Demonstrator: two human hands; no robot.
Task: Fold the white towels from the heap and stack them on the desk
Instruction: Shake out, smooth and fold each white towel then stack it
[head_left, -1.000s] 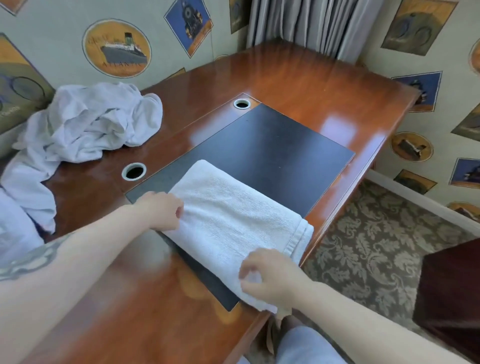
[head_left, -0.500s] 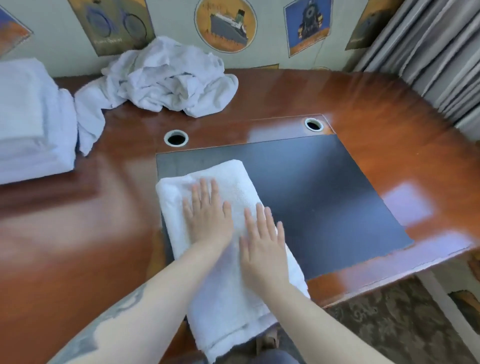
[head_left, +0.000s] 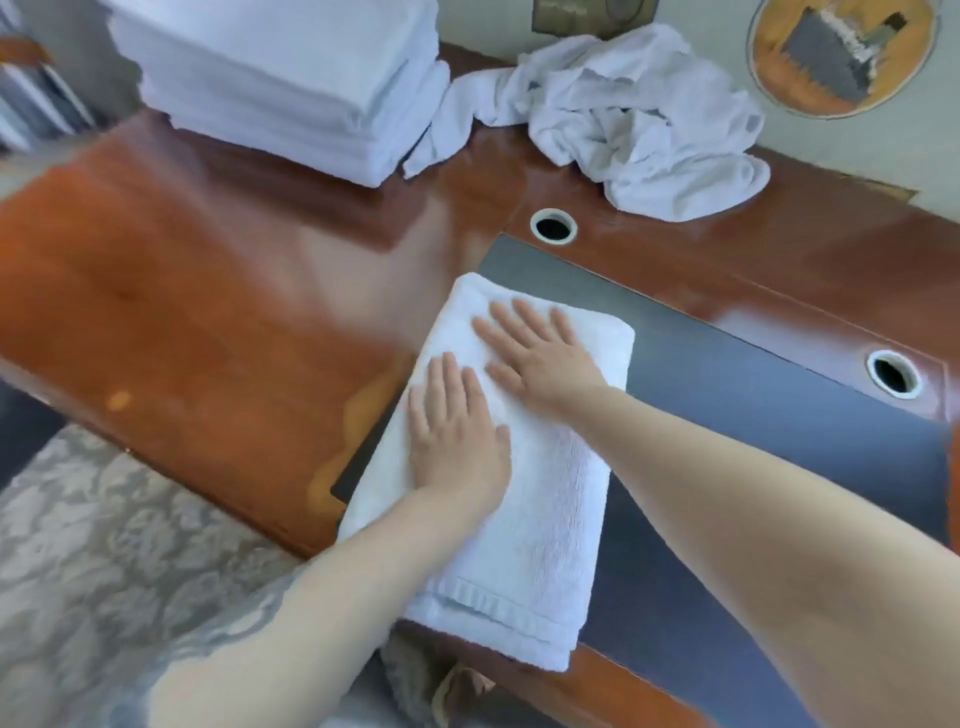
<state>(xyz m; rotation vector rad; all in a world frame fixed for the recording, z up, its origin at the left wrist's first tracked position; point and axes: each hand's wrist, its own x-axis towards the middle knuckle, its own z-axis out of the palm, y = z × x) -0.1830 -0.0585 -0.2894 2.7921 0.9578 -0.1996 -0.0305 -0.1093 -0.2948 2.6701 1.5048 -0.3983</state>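
A folded white towel (head_left: 519, 483) lies on the counter (head_left: 182, 322), its long strip reaching from the dark inlaid mat (head_left: 753, 415) to the near counter edge, where its hemmed end hangs just over. Both grips rest flat on top of it, fingers straight and slightly spread, holding nothing. The left hand (head_left: 454, 436) presses the towel's middle near its left edge; the right hand (head_left: 540, 353) presses farther up, near the folded far end, the two almost touching. Well apart at the back, a stack of folded towels (head_left: 280, 78) stands at the left, and the unfolded heap (head_left: 634, 119) lies just beside it.
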